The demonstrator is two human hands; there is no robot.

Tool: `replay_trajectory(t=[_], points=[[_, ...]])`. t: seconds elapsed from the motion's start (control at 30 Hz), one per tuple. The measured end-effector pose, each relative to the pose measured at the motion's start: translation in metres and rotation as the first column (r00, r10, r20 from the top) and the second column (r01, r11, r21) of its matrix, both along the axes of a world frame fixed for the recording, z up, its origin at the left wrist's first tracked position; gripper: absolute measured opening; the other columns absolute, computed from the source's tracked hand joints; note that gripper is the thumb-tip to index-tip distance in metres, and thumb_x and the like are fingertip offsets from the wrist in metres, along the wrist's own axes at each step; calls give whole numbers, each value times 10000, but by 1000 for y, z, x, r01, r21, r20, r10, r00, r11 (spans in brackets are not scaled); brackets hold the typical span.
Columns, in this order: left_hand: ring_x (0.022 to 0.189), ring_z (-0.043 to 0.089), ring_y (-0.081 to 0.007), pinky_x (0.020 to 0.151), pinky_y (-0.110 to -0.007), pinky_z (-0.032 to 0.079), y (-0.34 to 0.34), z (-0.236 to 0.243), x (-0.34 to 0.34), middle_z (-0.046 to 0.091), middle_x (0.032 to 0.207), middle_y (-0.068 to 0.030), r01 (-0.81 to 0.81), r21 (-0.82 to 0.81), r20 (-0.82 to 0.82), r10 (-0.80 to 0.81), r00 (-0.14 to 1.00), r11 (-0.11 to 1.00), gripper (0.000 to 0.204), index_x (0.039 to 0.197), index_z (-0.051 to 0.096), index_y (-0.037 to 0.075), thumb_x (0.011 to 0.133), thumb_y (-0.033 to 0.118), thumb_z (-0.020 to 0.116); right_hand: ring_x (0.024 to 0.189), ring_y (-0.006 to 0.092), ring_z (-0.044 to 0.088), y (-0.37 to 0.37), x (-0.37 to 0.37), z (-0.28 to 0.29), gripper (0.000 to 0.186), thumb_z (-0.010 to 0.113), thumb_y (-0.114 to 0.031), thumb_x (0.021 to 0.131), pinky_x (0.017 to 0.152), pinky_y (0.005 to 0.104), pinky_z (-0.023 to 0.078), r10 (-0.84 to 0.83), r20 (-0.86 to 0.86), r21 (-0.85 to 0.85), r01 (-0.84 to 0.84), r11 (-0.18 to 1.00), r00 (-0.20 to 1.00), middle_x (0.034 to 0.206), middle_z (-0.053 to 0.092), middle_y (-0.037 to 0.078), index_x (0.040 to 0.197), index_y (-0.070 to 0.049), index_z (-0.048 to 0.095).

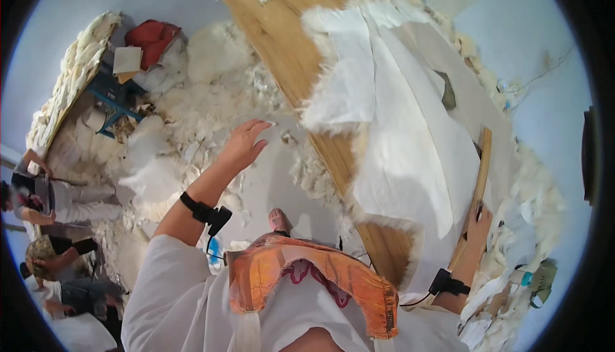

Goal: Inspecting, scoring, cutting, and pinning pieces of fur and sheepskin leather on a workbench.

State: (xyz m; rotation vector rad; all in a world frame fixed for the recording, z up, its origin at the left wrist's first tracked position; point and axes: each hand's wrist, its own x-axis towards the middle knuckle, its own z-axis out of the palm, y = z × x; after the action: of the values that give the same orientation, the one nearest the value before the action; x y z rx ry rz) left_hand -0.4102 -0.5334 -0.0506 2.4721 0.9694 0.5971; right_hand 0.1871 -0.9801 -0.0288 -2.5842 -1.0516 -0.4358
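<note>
Over wooden table [282, 51] — right hand [477, 224] clamped on wooden stick [477, 185], left hand [243, 144] spread, empty.

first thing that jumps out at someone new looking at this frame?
The white fleecy sheets spread over the long wooden table at centre right. The right hand presses a wooden stick at the table's right edge, while the left hand hangs open, its grip empty, over the floor strewn with white fluffy scraps at left.
</note>
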Motion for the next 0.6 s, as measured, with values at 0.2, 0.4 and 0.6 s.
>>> replay_trajectory(t=[0.2,0.4,0.6], points=[[1221,566,-387,1032,-460,470,106,35,57,599,1320,-168,193,-100,37,-191,981,976,421,1336,587,115,926,161,668,1106,383,623,-14,-39,-4,559,710,-229,911,983,433,487,-316,-150,-137,297,945,937,1218,607,212,1440,-129,560],[1240,564,-363,1053,-446,458,205,32,130,587,1337,-174,330,-129,95,-319,943,935,461,1382,554,124,936,169,663,1070,358,637,65,-72,49,561,675,-59,890,941,420,510,-68,-230,167,108,980,971,1171,629,176,1437,-117,563],[1196,586,-315,1022,-401,472,330,31,158,595,1311,-154,183,-187,229,-138,964,965,511,1391,531,87,919,169,710,1120,330,615,141,-62,10,626,737,-122,832,990,447,474,-66,-252,35,77,996,966,1244,637,168,1436,-131,573]])
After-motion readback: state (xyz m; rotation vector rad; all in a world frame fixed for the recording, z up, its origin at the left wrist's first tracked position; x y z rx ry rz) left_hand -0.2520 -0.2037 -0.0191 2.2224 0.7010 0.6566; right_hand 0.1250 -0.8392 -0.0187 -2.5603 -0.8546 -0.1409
